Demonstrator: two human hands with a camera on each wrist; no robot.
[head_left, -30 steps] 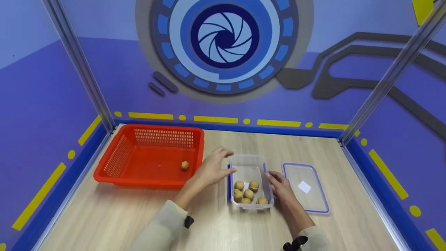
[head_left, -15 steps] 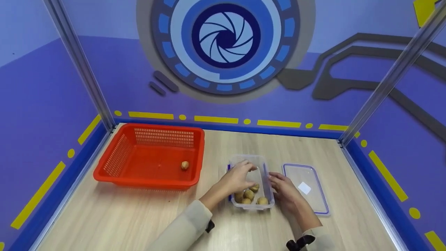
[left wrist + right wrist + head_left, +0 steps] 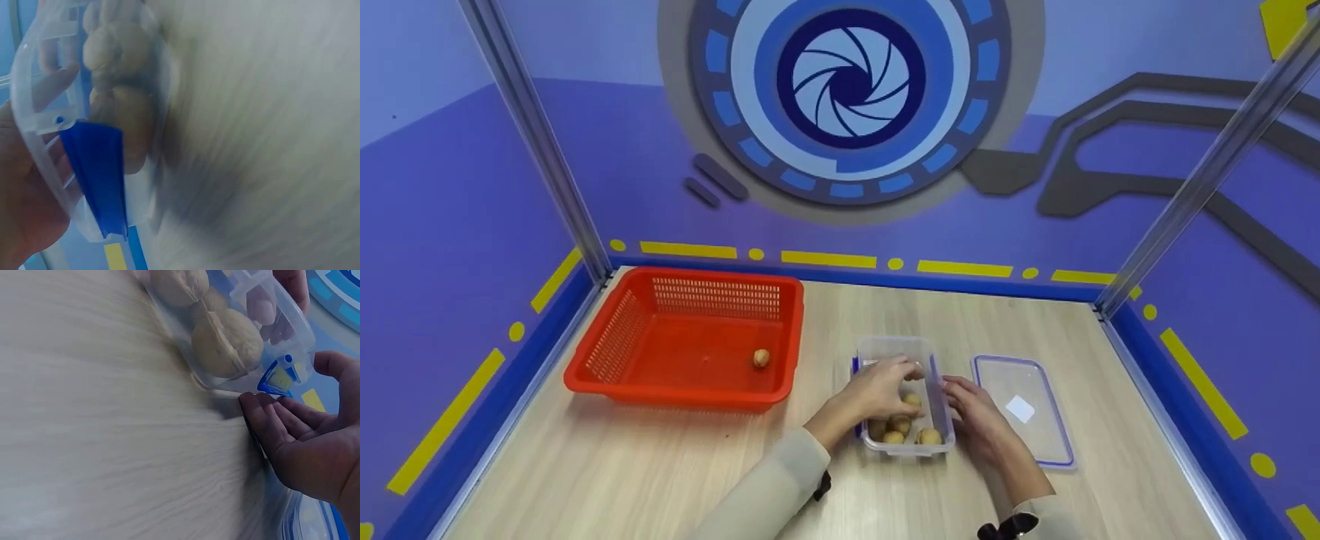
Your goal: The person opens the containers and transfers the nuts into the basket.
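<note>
A clear plastic food container [image 3: 896,345] with blue side latches stands on the table, several walnuts [image 3: 928,436] gathered in its near half. My left hand [image 3: 885,386] reaches over the left wall into it. Thumb and fingers stand apart, with one walnut showing between them near the thumb. Through the container's wall, the left wrist view shows the fingers above the walnuts [image 3: 132,118]. My right hand [image 3: 315,450] is at the right wall, its nearly straight fingers by the blue latch [image 3: 277,379] and the thumb close to the rim.
The container's lid [image 3: 1046,442], blue-edged with a white label, lies flat to the right. A red plastic basket [image 3: 682,394] stands at the back left with one walnut [image 3: 761,358] inside. Walls rise behind and at both sides of the wooden table.
My left hand has moved right, from beside the container's left wall to inside it over the walnuts, and its fingers have drawn slightly lower. My right hand has stayed at the right wall.
</note>
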